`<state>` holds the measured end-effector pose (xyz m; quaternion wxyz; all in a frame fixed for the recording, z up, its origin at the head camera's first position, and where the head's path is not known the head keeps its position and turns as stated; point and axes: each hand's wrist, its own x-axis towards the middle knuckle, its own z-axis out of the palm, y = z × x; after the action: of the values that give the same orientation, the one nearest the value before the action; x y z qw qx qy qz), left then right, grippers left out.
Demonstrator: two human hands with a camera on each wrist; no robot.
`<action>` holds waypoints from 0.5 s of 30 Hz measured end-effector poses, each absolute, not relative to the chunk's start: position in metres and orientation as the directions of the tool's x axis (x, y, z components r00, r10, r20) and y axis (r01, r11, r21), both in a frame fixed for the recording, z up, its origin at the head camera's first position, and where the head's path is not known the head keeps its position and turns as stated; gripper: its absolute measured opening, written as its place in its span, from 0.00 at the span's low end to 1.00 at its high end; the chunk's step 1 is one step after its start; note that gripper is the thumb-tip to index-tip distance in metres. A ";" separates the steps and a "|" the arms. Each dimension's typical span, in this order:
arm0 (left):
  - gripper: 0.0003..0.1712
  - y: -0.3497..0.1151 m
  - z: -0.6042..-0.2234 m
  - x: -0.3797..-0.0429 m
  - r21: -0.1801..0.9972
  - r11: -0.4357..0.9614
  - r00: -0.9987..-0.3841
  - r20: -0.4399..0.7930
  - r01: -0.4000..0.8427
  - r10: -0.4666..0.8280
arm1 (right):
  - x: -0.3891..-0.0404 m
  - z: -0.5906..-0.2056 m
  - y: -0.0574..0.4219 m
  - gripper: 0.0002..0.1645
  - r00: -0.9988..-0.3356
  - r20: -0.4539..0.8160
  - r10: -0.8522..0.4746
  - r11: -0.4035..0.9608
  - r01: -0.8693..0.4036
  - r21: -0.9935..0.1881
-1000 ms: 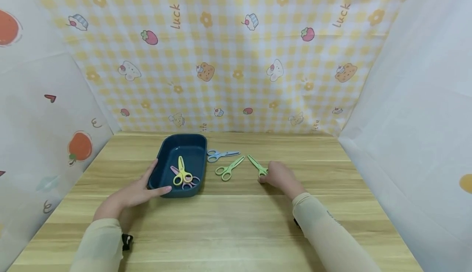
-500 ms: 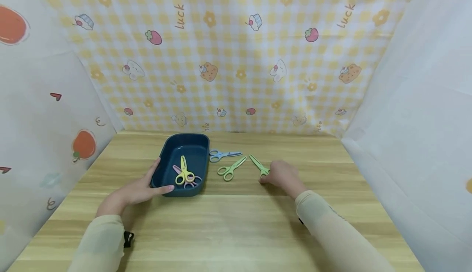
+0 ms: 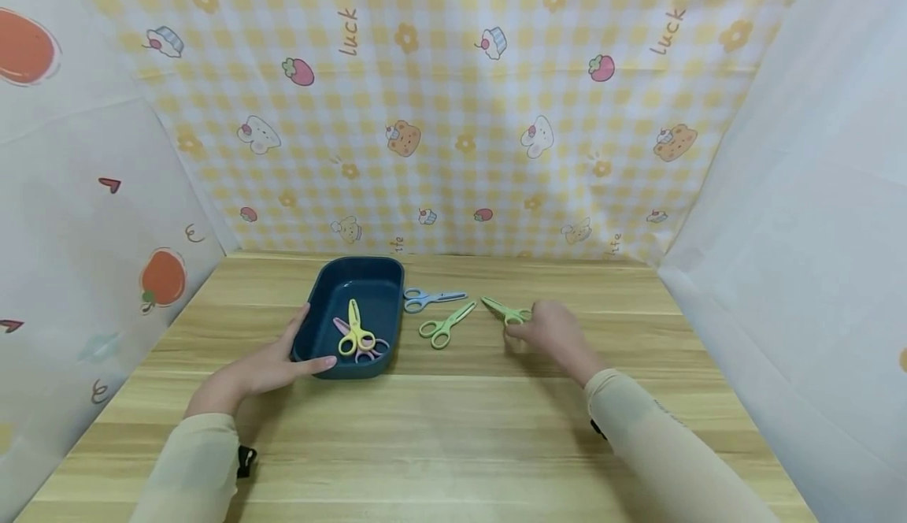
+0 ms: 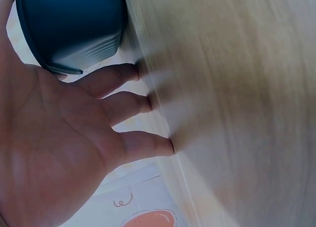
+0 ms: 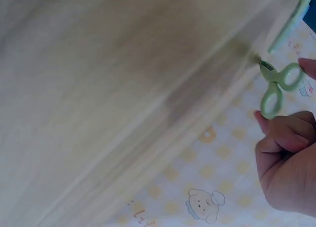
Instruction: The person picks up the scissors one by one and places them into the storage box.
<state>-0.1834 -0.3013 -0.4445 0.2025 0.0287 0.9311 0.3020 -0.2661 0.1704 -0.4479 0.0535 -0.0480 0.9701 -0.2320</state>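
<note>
In the head view, my left hand [image 3: 264,365] rests against a dark blue bin [image 3: 354,372], thumb on its near rim and fingers along its left side. Those fingers stretch down to the tabletop in the left wrist view. Inside the bin, yellow scissors [image 3: 354,320] lie across pink scissors [image 3: 341,324]. My right hand [image 3: 557,334] pinches light green scissors [image 3: 504,311] by the handles, blades pointing left and away. The right wrist view shows the handle loops of these green scissors [image 5: 273,81] between thumb and finger, the blades slightly parted.
A second pair of green scissors [image 3: 449,324] lies on the wooden table [image 3: 453,436] between the bin and my right hand. Blue scissors [image 3: 434,298] lie just behind, close to the bin's right wall. A checked cloth [image 3: 453,184] hangs along the back edge.
My right hand has shifted slightly right and up, turning the green scissors so more of their handles shows. The left hand keeps its place on the bin.
</note>
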 end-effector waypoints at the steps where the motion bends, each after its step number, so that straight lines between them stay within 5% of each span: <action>1: 0.73 -0.301 -0.445 -0.183 0.575 0.815 -0.916 -0.360 -0.070 0.175 | -0.266 -0.445 0.171 0.25 -0.992 -0.057 -0.117 0.877 -0.076 -0.475; 5: 0.73 -0.301 -0.445 -0.183 0.568 0.820 -0.917 -0.360 -0.068 0.173 | -0.268 -0.432 0.169 0.25 -0.992 0.030 -0.119 0.849 -0.118 -0.515; 10: 0.73 -0.302 -0.447 -0.183 0.561 0.825 -0.916 -0.364 -0.069 0.171 | -0.271 -0.414 0.158 0.46 -0.984 0.090 -0.153 0.838 -0.177 -0.517; 15: 0.73 -0.302 -0.446 -0.183 0.567 0.821 -0.917 -0.358 -0.065 0.174 | -0.273 -0.399 0.136 0.47 -0.965 0.180 -0.190 0.823 -0.257 -0.507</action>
<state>-0.1833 -0.3020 -0.4465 0.2012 0.0292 0.9327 0.2977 -0.2728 0.1360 -0.3992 -0.0609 -0.1174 0.9527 -0.2736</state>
